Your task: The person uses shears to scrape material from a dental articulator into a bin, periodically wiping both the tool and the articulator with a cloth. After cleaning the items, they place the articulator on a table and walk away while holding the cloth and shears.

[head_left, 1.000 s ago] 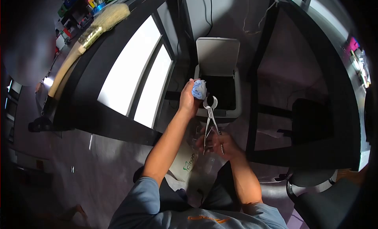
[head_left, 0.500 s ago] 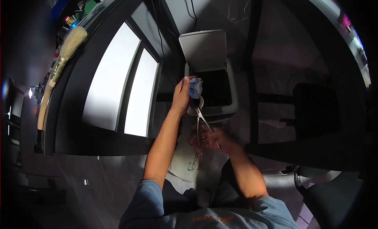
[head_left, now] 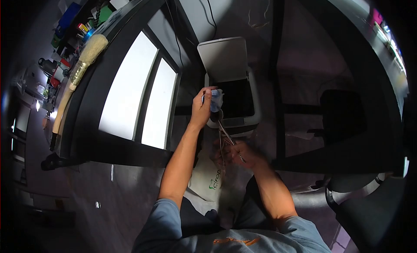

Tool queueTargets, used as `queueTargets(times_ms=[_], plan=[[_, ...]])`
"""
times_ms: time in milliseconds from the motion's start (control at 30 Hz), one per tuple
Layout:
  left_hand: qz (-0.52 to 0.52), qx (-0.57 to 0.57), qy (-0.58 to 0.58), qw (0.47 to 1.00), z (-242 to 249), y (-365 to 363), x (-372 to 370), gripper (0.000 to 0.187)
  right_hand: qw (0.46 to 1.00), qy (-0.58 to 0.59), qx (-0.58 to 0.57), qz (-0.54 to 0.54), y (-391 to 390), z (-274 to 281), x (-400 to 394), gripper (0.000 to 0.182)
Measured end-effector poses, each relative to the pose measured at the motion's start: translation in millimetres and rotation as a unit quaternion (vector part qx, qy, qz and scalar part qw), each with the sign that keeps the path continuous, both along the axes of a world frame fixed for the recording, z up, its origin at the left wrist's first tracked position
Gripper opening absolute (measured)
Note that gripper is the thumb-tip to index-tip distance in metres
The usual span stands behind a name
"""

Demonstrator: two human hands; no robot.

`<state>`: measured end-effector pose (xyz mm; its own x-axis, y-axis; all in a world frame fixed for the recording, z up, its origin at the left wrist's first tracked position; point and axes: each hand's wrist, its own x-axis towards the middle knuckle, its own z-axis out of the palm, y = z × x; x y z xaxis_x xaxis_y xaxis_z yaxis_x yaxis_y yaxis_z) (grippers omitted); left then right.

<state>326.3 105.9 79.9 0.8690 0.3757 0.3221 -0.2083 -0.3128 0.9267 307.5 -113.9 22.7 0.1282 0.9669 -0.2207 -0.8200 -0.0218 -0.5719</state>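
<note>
My left hand point(head_left: 200, 108) is closed on a crumpled blue and whitish piece, cloth or thin plastic point(head_left: 216, 101), at the near left part of an open bin point(head_left: 256, 106). Below it, my right hand point(head_left: 248, 156) grips metal scissor-type tongs point(head_left: 225, 132) by the handles. The tongs point up and away from me, and their rounded far end meets the lower edge of the crumpled piece. Whether the tip pinches it is too dark to tell. The bin has a light rim, a raised lid point(head_left: 223, 57) and a black inside.
A cream bag with green lettering point(head_left: 207, 177) lies below my hands. On the left, a dark table with bright panels point(head_left: 158, 103) carries a large bristle brush point(head_left: 90, 52). Dark furniture legs point(head_left: 278, 79) and a black chair point(head_left: 365, 214) stand to the right.
The tongs have turned slightly, and their two arms look closer together. My left hand's grip on the crumpled piece has shifted a little. The whole view has tilted slightly.
</note>
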Motion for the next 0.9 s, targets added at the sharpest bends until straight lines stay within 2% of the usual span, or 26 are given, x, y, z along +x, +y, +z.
queueTargets(times_ms=[33, 233, 333, 400, 500, 600, 633, 800, 900], plan=[[0.002, 0.008, -0.008, 1.000, 0, 0, 1, 0.052, 1.000, -0.007, 0.004, -0.004, 0, 0, -1, 0.075], [0.023, 0.077, -0.037, 0.996, 17, -4, -2, 0.052, 0.995, 0.098, 0.032, 0.018, 1, 4, -5, 0.065], [0.016, 0.085, -0.042, 0.995, 19, 0, 2, 0.053, 0.995, 0.095, 0.015, 0.030, 1, 8, -6, 0.062], [0.009, 0.093, -0.034, 0.995, 19, 0, 6, 0.054, 0.986, 0.155, 0.049, 0.042, 4, 3, -7, 0.062], [0.001, 0.088, -0.012, 0.996, 13, 5, 17, 0.054, 0.976, 0.199, 0.088, 0.024, 3, 9, -9, 0.062], [-0.019, -0.065, 0.010, 0.998, 4, 13, 30, 0.052, 0.977, 0.184, 0.109, -0.004, -2, 8, -4, 0.061], [-0.021, -0.052, 0.020, 0.998, 2, 14, 33, 0.052, 0.978, 0.175, 0.113, -0.011, -3, 5, -2, 0.060], [-0.032, 0.010, 0.057, 0.998, -21, 20, 40, 0.049, 0.945, 0.278, 0.172, 0.029, -2, -17, -2, 0.044], [-0.030, 0.005, 0.066, 0.997, -29, 18, 41, 0.046, 0.936, 0.306, 0.173, 0.036, 1, -15, -5, 0.041]])
